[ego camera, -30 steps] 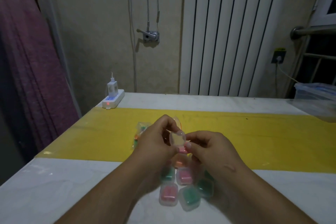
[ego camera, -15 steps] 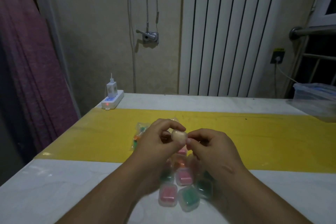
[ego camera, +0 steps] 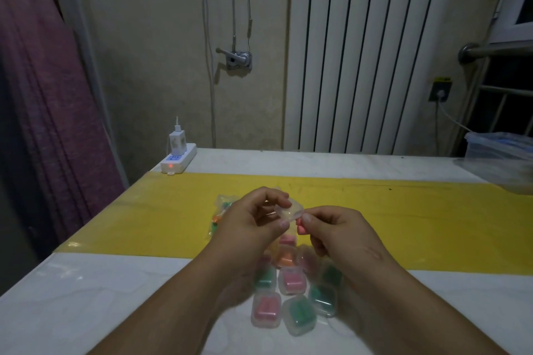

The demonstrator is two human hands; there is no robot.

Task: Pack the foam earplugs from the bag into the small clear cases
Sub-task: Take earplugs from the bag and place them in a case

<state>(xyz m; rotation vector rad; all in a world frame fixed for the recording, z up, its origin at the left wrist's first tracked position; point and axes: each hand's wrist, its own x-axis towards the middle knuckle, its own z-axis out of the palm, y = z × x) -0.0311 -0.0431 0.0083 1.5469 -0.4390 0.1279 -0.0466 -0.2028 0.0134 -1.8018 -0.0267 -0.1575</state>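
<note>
**Loading 1 more case, a pile already filled**

- The left hand (ego camera: 253,222) is holding 1 small clear case (ego camera: 290,212) in the air above the near half of the yellow strip (ego camera: 403,210). Its thumb and fingers are curled round the case's edges. Whether the lid is standing open is hard to tell, as the plastic is blurring into the glare.
- The right hand (ego camera: 340,236) is pinching 1 pink earplug (ego camera: 300,228) between thumb and forefinger. The other fingers are curling loosely underneath. The plug is touching the case's right edge and is not yet seated inside, as far as I can judge.
- The bag (ego camera: 223,212) is lying on the yellow strip, just left of the left hand. Orange and green plugs are showing through it, so stock is remaining.
- The filled cases (ego camera: 291,282) are sitting in a cluster across the strip's near edge and onto the white table (ego camera: 86,297) on the near side of it. At least 8 are showing, holding pink, green and orange, and the wrists are partly covering a few.
- A power strip (ego camera: 178,160) with a charger plugged in is sitting beyond the yellow strip's far left corner.

Progress, as a judgement: the job is looking well underway. This case is being filled and needs closing, and the bag is not yet emptied. I am seeing no spare empty cases.
</note>
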